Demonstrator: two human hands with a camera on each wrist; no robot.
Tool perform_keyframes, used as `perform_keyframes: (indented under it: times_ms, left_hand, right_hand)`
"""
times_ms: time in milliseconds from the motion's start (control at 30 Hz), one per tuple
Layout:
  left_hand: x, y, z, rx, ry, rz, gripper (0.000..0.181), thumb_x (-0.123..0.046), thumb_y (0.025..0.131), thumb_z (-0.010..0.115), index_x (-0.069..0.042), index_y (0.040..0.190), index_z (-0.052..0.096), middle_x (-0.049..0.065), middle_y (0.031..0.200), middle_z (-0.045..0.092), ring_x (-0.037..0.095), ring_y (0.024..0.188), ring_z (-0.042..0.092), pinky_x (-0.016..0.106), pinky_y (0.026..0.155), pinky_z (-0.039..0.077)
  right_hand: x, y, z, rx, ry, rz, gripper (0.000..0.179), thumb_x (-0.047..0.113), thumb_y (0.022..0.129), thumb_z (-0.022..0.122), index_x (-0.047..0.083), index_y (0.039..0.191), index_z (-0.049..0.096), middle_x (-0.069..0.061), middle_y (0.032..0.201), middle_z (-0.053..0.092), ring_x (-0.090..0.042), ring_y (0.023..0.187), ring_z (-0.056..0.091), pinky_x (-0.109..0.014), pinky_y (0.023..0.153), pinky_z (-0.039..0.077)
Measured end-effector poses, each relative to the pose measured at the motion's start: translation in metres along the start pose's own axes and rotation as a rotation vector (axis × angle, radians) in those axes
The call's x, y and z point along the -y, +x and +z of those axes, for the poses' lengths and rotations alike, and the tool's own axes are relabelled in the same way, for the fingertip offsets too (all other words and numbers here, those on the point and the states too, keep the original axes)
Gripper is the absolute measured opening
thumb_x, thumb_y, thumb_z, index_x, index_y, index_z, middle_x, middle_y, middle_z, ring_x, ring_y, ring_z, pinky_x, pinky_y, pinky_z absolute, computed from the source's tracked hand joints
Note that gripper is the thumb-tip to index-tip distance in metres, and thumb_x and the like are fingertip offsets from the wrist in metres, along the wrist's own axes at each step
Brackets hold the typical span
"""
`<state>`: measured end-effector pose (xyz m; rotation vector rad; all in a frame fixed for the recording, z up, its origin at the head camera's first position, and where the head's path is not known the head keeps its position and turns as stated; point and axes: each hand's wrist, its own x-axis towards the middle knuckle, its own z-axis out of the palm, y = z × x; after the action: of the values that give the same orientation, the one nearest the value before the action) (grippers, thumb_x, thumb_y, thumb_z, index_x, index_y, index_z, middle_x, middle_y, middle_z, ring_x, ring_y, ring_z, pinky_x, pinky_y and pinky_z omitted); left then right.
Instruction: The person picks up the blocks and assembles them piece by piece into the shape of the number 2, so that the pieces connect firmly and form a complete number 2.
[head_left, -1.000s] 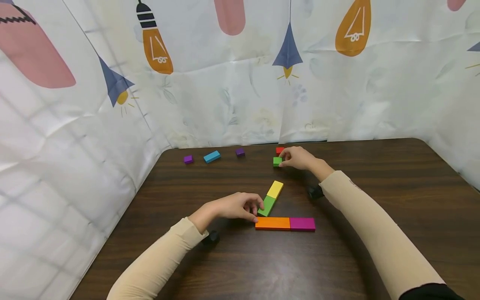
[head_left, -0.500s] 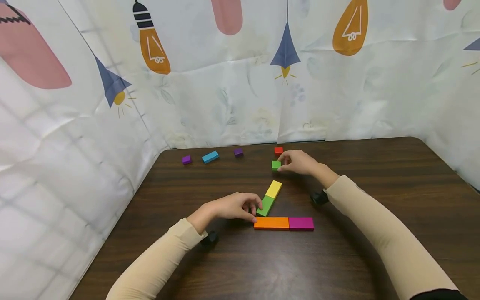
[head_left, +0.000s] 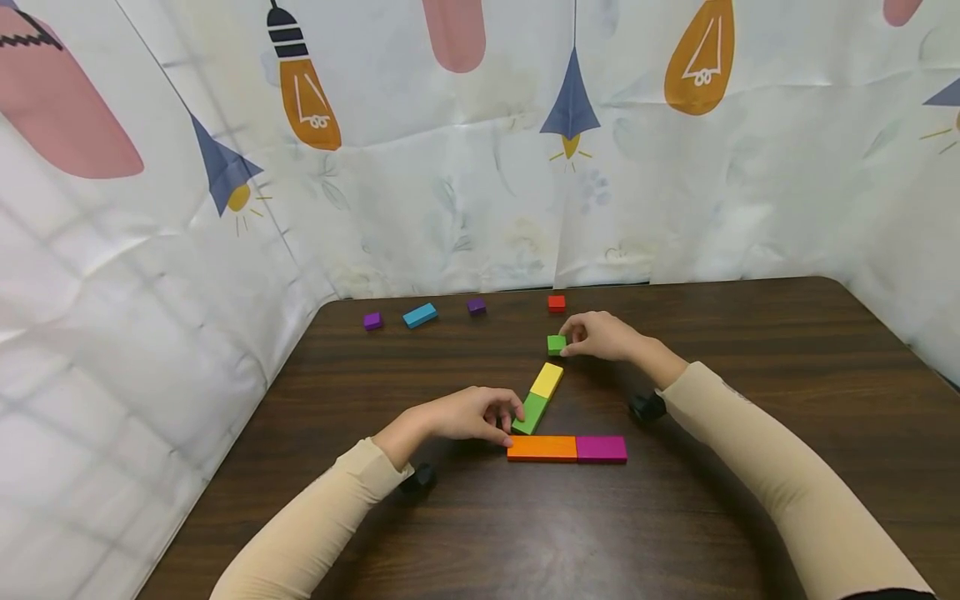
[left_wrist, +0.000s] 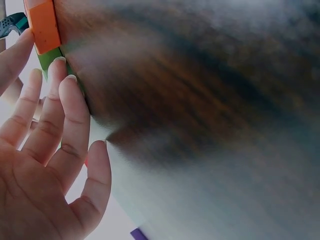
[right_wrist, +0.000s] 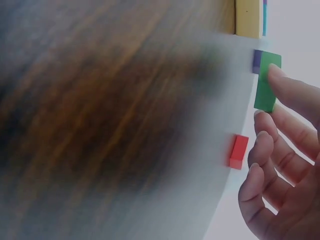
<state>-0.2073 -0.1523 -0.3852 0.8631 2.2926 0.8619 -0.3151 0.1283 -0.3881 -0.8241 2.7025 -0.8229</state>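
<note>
My right hand (head_left: pixel 602 336) pinches a small green block (head_left: pixel 557 345) between thumb and fingers; the right wrist view shows that green block (right_wrist: pixel 269 81) gripped by its sides. My left hand (head_left: pixel 471 413) rests its thumb on the left end of an orange block (head_left: pixel 542 448), and a fingertip touches a longer green block (head_left: pixel 531 413). In the left wrist view the fingers of the left hand (left_wrist: pixel 47 150) are loosely extended. A yellow block (head_left: pixel 547 380) continues the slanted green one end to end. A magenta block (head_left: pixel 601 449) adjoins the orange block's right end.
Along the far side of the dark wooden table (head_left: pixel 480 533) lie a purple block (head_left: pixel 372 321), a blue block (head_left: pixel 420 315), a dark purple block (head_left: pixel 476 307) and a red block (head_left: pixel 557 303). A patterned curtain (head_left: pixel 450 192) hangs behind the table.
My right hand has drawn the small green block away from the red block, toward the yellow block. The left hand stays in place on the orange and green blocks.
</note>
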Motion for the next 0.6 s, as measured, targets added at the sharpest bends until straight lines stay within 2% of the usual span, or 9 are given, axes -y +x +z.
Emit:
perform_keyframes:
  times_ms: [600]
  left_hand:
    - [0.0001,0.0001,0.0,0.001,0.01,0.006,0.029,-0.011,0.094,0.077,-0.011,0.12,0.063,-0.004,0.092,0.064,0.011,0.079,0.058,0.025,0.075,0.049]
  right_hand:
    - [0.001,-0.003,0.0064,0.032,-0.003,-0.01,0.033,0.021,0.092,0.08,0.001,0.117,0.071,-0.003,0.082,0.06,-0.016,0.07,0.049,-0.03,0.065,0.04]
